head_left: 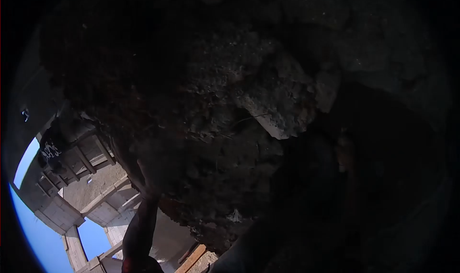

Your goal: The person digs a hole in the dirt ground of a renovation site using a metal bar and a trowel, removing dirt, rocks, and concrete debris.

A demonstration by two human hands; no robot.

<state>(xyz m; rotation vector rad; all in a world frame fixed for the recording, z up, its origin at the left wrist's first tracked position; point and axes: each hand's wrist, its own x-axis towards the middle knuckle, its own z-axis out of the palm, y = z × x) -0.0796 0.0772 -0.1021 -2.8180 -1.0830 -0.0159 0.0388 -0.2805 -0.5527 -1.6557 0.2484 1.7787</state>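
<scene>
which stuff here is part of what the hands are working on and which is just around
In hand:
- dark load of rubble and concrete chunks, filling most of the view
- pale concrete lump within it
- raised arm reaching up to its underside; the hand itself is too dark to make out

Just around:
- unfinished concrete building
- wooden plank
- blue sky

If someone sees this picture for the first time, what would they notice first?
A large dark mass of rough rubble and soil fills the centre, with a pale broken chunk in it. At lower left, an arm reaches up under the mass, before a sunlit concrete building and blue sky.
</scene>
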